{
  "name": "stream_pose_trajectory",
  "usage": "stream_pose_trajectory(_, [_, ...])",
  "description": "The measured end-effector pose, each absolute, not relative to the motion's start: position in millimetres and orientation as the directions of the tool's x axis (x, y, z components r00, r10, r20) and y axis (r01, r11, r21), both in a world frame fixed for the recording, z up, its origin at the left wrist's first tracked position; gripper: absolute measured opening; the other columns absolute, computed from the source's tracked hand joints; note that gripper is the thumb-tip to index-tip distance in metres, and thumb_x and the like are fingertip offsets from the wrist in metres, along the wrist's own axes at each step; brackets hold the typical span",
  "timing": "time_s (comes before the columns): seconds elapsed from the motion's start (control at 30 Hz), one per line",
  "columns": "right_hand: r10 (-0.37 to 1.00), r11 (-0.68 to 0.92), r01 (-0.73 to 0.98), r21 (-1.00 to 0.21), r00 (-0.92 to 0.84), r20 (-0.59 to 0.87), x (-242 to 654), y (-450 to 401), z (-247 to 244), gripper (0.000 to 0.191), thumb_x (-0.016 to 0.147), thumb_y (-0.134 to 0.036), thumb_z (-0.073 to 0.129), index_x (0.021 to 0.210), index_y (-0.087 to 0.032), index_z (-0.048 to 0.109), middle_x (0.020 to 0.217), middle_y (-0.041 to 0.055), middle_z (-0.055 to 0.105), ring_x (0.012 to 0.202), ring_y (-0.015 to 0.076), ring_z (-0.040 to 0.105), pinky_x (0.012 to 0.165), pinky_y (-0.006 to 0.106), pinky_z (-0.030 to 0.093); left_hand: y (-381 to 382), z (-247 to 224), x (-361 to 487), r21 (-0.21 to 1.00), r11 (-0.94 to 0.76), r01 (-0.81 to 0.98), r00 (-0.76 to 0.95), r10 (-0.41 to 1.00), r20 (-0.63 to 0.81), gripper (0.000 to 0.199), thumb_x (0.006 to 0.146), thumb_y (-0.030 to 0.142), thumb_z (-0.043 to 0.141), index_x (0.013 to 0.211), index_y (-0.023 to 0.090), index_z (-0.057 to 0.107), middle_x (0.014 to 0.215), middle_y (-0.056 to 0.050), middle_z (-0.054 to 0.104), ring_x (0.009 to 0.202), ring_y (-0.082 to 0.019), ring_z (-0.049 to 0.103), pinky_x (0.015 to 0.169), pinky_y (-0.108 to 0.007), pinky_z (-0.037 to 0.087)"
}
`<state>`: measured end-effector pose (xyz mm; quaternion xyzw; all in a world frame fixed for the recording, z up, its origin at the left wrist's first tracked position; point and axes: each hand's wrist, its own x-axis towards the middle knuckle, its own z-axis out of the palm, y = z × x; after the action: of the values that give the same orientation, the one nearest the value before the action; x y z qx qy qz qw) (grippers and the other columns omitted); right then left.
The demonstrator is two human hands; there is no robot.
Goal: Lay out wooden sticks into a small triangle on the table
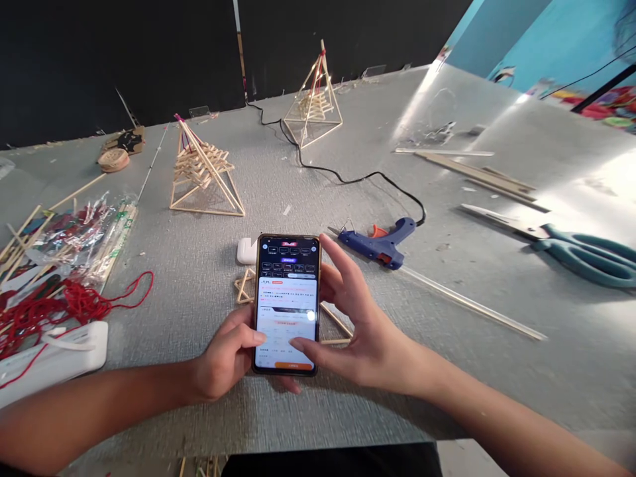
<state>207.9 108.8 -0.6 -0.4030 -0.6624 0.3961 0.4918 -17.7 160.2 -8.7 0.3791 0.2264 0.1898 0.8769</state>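
Note:
A smartphone (287,305) with a lit screen is held upright over the near part of the grey table. My left hand (229,354) grips its lower left side, the thumb over the screen's lower left. Along the right edge, my right hand (350,318) supports it, with the thumb on the lower screen and the index finger stretched up beside the top corner. Partly hidden behind the phone are a white case (246,251), a small stick frame (243,288) and a stick triangle (338,323).
Two stick pyramids (206,169) (313,106) stand farther back. A blue glue gun (380,246) with a black cord, a glue stick (474,303) and scissors (591,255) lie right. Red yarn (92,298), bagged sticks (116,232) and a white device (94,351) are left.

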Motion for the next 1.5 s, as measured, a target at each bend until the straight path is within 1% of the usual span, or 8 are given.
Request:
stream_pose_trajectory(0.1, [0.936, 0.344, 0.152, -0.926, -0.138, 0.325, 207.4, 110.4, -4.4, 0.109, 0.095, -0.023, 0.076, 0.171, -0.041, 0.0, 0.155, 0.0133, 0.058, 0.132, 0.0301, 0.067, 0.106, 0.056, 0.061, 159.7, -8.1, -18.6, 0.749, 0.64, -0.17, 0.818, 0.515, -0.255, 0.052, 0.09, 0.03, 0.064, 0.141, 0.022, 0.062, 0.13, -0.014, 0.076, 0.101, -0.033, 0.079, 0.072, -0.044, 0.069])
stream_pose_trajectory(0.23, [0.96, 0.277, 0.13, -0.952, 0.006, 0.28, 210.0, 113.4, -4.8, 0.075, 0.107, -0.031, 0.059, 0.169, -0.036, 0.017, 0.132, 0.0094, 0.073, 0.11, 0.0235, 0.075, 0.098, 0.051, 0.065, 159.3, -6.4, -19.8, 0.75, 0.649, -0.127, 0.816, 0.498, -0.293, 0.055, 0.089, 0.033, 0.065, 0.143, 0.022, 0.059, 0.124, -0.015, 0.077, 0.101, -0.034, 0.079, 0.072, -0.046, 0.069])
stream_pose_trajectory(0.37, [0.979, 0.202, 0.034, -0.979, 0.031, 0.203, 213.4, 115.6, -3.1, 0.057, 0.11, -0.037, 0.054, 0.163, -0.033, 0.033, 0.125, 0.0078, 0.078, 0.113, 0.0235, 0.076, 0.1, 0.05, 0.066, 159.9, -5.2, -19.6, 0.748, 0.655, -0.105, 0.84, 0.461, -0.286, 0.056, 0.091, 0.031, 0.064, 0.146, 0.023, 0.056, 0.127, -0.017, 0.076, 0.106, -0.035, 0.078, 0.071, -0.042, 0.069])
stream_pose_trajectory(0.67, [0.981, 0.181, -0.065, -0.981, -0.051, 0.185, 216.1, 114.6, 0.2, 0.06, 0.11, -0.04, 0.054, 0.165, -0.036, 0.03, 0.146, 0.01, 0.069, 0.131, 0.0267, 0.069, 0.108, 0.055, 0.06, 161.0, -4.8, -19.4, 0.744, 0.651, -0.149, 0.853, 0.465, -0.236, 0.049, 0.096, 0.03, 0.057, 0.144, 0.023, 0.06, 0.128, -0.016, 0.077, 0.107, -0.034, 0.079, 0.073, -0.042, 0.069])
stream_pose_trajectory(0.97, [0.984, 0.165, -0.026, -0.986, -0.064, 0.166, 218.8, 113.6, 0.2, 0.064, 0.108, -0.037, 0.054, 0.166, -0.037, 0.027, 0.148, 0.0103, 0.067, 0.129, 0.0273, 0.068, 0.108, 0.057, 0.057, 160.7, -1.5, -18.3, 0.728, 0.666, -0.164, 0.862, 0.455, -0.222, 0.051, 0.095, 0.029, 0.057, 0.146, 0.023, 0.059, 0.132, -0.016, 0.075, 0.112, -0.034, 0.077, 0.074, -0.043, 0.07])
stream_pose_trajectory(1.17, [0.984, 0.159, -0.037, -0.987, -0.077, 0.161, 219.7, 113.4, -0.2, 0.067, 0.108, -0.038, 0.053, 0.168, -0.037, 0.024, 0.147, 0.0109, 0.066, 0.129, 0.0284, 0.068, 0.106, 0.057, 0.058, 157.6, -5.3, -20.8, 0.838, 0.538, -0.091, 0.85, 0.481, -0.216, 0.052, 0.097, 0.026, 0.07, 0.146, 0.023, 0.053, 0.134, -0.018, 0.074, 0.117, -0.034, 0.076, 0.076, -0.038, 0.07])
stream_pose_trajectory(1.4, [0.982, 0.17, -0.031, -0.985, -0.074, 0.172, 220.1, 113.0, -1.2, 0.068, 0.107, -0.038, 0.054, 0.169, -0.038, 0.025, 0.139, 0.0111, 0.068, 0.124, 0.0299, 0.068, 0.103, 0.059, 0.059, 154.7, 9.4, -10.2, 0.857, 0.515, 0.032, 0.777, 0.527, -0.345, 0.057, 0.093, 0.029, 0.078, 0.14, 0.017, 0.048, 0.132, -0.023, 0.073, 0.112, -0.034, 0.077, 0.067, -0.032, 0.07])
stream_pose_trajectory(1.5, [0.981, 0.176, -0.022, -0.984, -0.083, 0.177, 220.3, 113.4, -2.1, 0.068, 0.107, -0.038, 0.054, 0.169, -0.039, 0.024, 0.141, 0.0107, 0.067, 0.123, 0.0295, 0.069, 0.101, 0.058, 0.059, 154.7, 6.1, -11.8, 0.859, 0.512, 0.01, 0.792, 0.52, -0.32, 0.056, 0.094, 0.03, 0.077, 0.14, 0.018, 0.048, 0.131, -0.022, 0.073, 0.111, -0.033, 0.078, 0.069, -0.033, 0.071])
